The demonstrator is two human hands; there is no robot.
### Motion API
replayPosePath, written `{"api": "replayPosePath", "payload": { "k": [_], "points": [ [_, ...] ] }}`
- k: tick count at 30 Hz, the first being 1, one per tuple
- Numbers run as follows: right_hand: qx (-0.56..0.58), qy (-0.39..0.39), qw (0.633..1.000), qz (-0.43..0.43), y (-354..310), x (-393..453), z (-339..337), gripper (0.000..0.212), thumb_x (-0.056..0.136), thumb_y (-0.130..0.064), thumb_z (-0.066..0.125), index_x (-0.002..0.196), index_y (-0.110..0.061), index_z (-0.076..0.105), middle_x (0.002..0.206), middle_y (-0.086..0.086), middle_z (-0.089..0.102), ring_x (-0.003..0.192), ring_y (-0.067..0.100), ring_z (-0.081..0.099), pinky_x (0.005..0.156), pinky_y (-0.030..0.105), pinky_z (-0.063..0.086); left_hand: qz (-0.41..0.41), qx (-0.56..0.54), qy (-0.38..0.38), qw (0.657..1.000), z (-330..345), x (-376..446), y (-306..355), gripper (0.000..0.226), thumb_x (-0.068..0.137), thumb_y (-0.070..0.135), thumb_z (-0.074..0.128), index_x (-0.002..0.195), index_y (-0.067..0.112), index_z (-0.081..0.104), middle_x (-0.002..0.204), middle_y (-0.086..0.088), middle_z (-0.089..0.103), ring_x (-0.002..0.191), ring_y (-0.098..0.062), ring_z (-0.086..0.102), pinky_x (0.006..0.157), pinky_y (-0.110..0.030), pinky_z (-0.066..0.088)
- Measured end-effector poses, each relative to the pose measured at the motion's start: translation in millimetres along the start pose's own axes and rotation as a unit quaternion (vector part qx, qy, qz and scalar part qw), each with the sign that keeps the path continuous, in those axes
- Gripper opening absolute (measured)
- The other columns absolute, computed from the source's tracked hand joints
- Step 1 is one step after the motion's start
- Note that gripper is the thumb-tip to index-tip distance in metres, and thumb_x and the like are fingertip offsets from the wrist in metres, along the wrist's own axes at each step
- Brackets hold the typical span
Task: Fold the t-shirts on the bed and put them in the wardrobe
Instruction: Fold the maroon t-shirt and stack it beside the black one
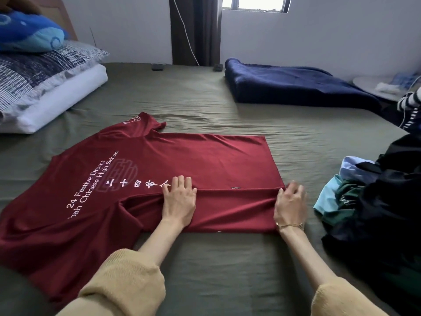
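Observation:
A dark red t-shirt (200,160) with white lettering lies spread on the olive bed sheet (227,265), collar end to the left and hem to the right. Its near long side is folded over towards the middle. My left hand (178,201) rests flat on that folded strip, with straight fingers reaching over the fold's edge onto the print. My right hand (290,206) sits at the hem corner of the fold, its fingers curled round the fabric's edge. The near sleeve (68,224) still lies spread out at the left.
A heap of dark, green and light blue clothes (373,201) lies at the right. A folded navy blanket (296,87) is at the far right, and stacked pillows (45,87) with a blue plush at the far left. Wall, curtain and window stand behind the bed.

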State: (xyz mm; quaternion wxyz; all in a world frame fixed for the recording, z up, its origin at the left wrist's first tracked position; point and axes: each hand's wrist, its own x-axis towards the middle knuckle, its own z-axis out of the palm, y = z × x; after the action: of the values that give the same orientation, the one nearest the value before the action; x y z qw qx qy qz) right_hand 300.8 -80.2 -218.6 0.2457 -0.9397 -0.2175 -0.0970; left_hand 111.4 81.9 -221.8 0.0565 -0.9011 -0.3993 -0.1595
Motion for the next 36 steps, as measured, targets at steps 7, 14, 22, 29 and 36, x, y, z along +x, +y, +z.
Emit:
{"api": "replayPosePath", "payload": {
  "k": [7,14,22,29,36],
  "points": [
    [-0.003,-0.171,0.954,-0.247,-34.4,-48.5,6.6,0.060,0.095,-0.040,0.010,0.147,-0.014,0.026,0.158,-0.001,0.010,0.144,0.005,0.004,0.115,0.046,0.008,0.123,-0.136,-0.153,0.971,-5.7,-24.2,70.3,0.084,0.074,0.046,-0.019,0.152,0.022,0.002,0.159,0.008,-0.005,0.143,-0.005,-0.014,0.115,-0.050,-0.011],
    [-0.114,-0.256,0.940,-0.196,-18.8,-41.2,5.4,0.065,0.090,-0.058,-0.003,0.148,-0.031,-0.010,0.156,-0.009,-0.017,0.143,0.007,-0.016,0.115,0.041,-0.011,0.155,-0.141,-0.257,0.943,-7.1,-11.1,61.0,0.051,0.104,0.036,0.016,0.151,0.031,-0.004,0.157,0.014,-0.013,0.142,0.000,-0.016,0.115,-0.045,-0.016],
    [-0.131,-0.260,0.942,-0.165,-28.3,-45.3,2.7,0.059,0.098,-0.050,0.005,0.148,-0.026,-0.013,0.156,-0.003,-0.021,0.143,0.011,-0.018,0.114,0.050,-0.010,0.168,-0.120,-0.239,0.949,-5.8,-12.2,55.3,0.051,0.103,0.040,0.013,0.150,0.031,-0.006,0.157,0.014,-0.014,0.142,-0.001,-0.018,0.111,-0.049,-0.021],
    [-0.080,-0.280,0.913,-0.286,-82.4,-69.6,2.7,0.054,0.103,-0.036,0.020,0.151,-0.023,0.000,0.157,-0.006,-0.016,0.144,0.006,-0.013,0.113,0.052,-0.007,0.109,-0.099,-0.172,0.974,-28.0,-22.2,-20.5,0.047,0.104,0.030,0.023,0.150,0.026,0.019,0.158,0.012,0.006,0.145,-0.003,-0.003,0.112,-0.051,-0.015],
    [0.102,-0.296,0.859,-0.406,-167.4,-116.6,19.0,0.043,0.088,-0.011,0.047,0.131,-0.018,0.046,0.126,-0.004,0.051,0.115,0.015,0.045,0.096,0.031,0.038,0.001,-0.209,-0.079,0.975,-59.7,-43.1,-139.5,0.035,0.086,0.001,0.043,0.109,0.019,0.062,0.112,0.006,0.061,0.113,-0.012,0.051,0.106,-0.037,0.031]
  ]
}}
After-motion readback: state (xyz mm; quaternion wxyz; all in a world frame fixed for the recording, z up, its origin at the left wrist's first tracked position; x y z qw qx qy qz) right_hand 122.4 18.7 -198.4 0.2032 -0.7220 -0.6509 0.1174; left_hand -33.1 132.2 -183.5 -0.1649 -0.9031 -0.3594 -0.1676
